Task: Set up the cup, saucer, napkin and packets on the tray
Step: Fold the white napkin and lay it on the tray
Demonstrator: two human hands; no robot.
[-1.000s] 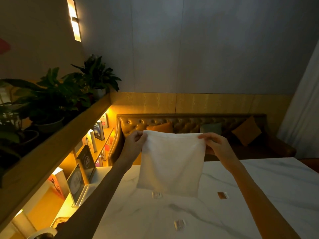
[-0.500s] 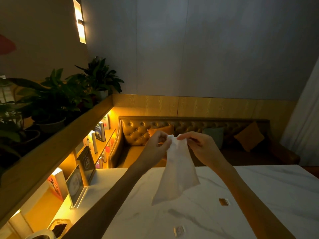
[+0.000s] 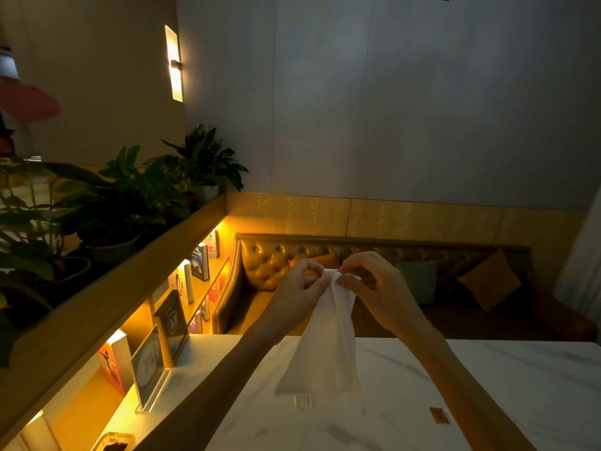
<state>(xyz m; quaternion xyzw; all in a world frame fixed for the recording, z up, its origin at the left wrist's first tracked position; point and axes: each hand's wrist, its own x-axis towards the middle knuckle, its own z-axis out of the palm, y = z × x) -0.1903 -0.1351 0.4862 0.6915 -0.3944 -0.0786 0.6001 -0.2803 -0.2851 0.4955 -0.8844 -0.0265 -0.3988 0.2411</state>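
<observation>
A white napkin (image 3: 325, 346) hangs folded in the air above the white marble table (image 3: 507, 385). My left hand (image 3: 297, 294) and my right hand (image 3: 377, 291) pinch its top corners together, fingertips almost touching. Below the napkin a pale packet (image 3: 303, 402) lies on the table, and a brown packet (image 3: 439, 415) lies to its right beside my right forearm. Cup, saucer and tray are out of view.
A lit bookshelf with books and a framed sign (image 3: 149, 366) runs along the table's left edge. Potted plants (image 3: 113, 203) stand on the ledge above it. A tufted leather sofa with cushions (image 3: 419, 278) stands behind the table. A small container (image 3: 113, 442) sits at the bottom left.
The napkin was held spread flat between both hands. My hands came together, folding it in half so it hangs narrow. The view tilted upward.
</observation>
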